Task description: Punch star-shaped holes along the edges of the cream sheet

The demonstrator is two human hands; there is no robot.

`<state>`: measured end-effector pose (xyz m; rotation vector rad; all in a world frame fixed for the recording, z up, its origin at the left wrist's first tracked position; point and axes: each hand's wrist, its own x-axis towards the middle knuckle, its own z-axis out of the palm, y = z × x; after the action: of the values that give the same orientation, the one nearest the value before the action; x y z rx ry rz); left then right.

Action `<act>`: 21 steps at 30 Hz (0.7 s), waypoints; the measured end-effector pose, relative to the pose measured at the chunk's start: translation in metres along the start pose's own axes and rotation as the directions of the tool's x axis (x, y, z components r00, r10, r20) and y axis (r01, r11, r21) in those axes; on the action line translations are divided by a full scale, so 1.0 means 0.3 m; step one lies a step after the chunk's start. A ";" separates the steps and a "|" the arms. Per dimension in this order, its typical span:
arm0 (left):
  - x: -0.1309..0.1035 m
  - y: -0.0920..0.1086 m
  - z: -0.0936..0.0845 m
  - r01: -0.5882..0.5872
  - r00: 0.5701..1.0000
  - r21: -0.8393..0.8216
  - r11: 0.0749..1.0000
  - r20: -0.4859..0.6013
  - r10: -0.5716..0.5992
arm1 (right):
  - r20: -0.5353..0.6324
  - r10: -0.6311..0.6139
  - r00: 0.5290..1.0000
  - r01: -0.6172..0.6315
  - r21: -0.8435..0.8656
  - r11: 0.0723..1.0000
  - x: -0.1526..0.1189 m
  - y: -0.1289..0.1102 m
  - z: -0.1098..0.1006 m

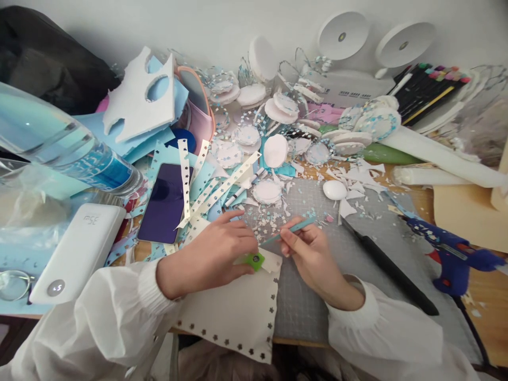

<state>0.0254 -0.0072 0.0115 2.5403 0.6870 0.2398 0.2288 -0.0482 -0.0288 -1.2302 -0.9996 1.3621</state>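
Note:
My left hand (218, 251) is closed around a small green craft punch (255, 261), which is partly hidden under its fingers. Just below lies a white paper sheet (234, 304) with flower-shaped holes along its edges, overhanging the table front. Between thumb and fingers, my right hand (309, 251) pinches a narrow light-blue strip (302, 224) that tapers toward the left; I cannot tell its material. Tiny punched paper shapes (270, 222) are scattered on the grey cutting mat (313, 307) just beyond both hands.
Punched paper strips (222, 193) and a phone (164, 203) lie left, near a white power bank (79, 254) and a water bottle (91, 153). White foam discs (275, 151) crowd the back. Rightward are a black-handled knife (397, 272) and a blue glue gun (452, 254).

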 end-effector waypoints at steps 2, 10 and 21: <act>0.000 0.003 -0.001 -0.009 1.000 -0.009 1.000 0.002 0.009 | -0.040 -0.031 0.999 0.033 0.037 0.999 0.011 -0.015 -0.009; -0.007 -0.008 -0.009 0.002 1.000 -0.057 0.998 0.006 -0.002 | -0.106 -0.234 0.966 0.209 -0.208 0.956 0.037 -0.042 -0.074; -0.005 -0.010 -0.007 -0.038 0.999 -0.012 0.999 -0.005 0.037 | 0.021 -0.381 0.924 0.370 -0.298 0.880 0.085 -0.016 -0.143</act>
<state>0.0225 -0.0049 0.0117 2.5438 0.6385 0.2627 0.2726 -0.0241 -0.0343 -1.1937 -1.3731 0.9018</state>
